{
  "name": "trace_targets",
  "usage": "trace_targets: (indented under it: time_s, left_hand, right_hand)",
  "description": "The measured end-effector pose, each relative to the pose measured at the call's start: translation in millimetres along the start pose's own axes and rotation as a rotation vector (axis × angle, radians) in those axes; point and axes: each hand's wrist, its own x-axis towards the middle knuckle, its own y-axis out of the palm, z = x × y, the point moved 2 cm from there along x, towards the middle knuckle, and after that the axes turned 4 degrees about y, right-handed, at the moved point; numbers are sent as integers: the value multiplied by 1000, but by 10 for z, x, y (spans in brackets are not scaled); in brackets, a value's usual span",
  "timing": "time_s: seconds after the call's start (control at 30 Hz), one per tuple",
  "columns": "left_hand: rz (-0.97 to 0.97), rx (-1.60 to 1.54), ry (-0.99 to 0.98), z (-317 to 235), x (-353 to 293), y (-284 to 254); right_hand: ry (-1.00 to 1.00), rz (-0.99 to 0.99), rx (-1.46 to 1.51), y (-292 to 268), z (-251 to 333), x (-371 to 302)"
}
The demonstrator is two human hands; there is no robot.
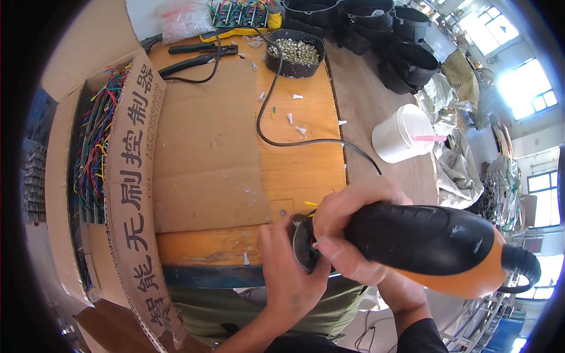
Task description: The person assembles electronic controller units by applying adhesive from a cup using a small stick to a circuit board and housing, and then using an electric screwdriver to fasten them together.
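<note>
My left hand [291,276] is closed around a dark round housing [302,244] at the table's near edge. A short yellow wire [311,203] sticks up beside the housing. My right hand [353,229] grips the front of a large black and orange corded power tool [421,241], which lies slantwise toward the right. Its front end is hidden by my fingers, so its exact kind cannot be told. The right thumb and fingers are close against the housing, where bits of red and green wire show. The inside of the housing is mostly covered.
A cardboard box [132,194] of wired boards stands at left. Wire strippers [191,59], a black bowl of small metal pieces [295,54] and a black cable [276,141] lie farther off. Small white connectors [301,130] are scattered about. At right stand a white bucket [400,134] and black housings [407,65].
</note>
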Motion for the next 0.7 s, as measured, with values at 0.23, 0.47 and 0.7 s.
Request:
trace_targets:
  time_s: [0.23, 0.47, 0.7]
  left_hand:
    - [18, -11, 27, 70, 34, 32]
    - [1, 22, 41, 18, 16, 26]
    - [-30, 150, 65, -35, -32, -34]
  right_hand:
    - [-12, -37, 43, -7, -10, 30]
    - [-103, -11, 52, -4, 103, 36]
    - [-167, -75, 175, -169, 413, -197]
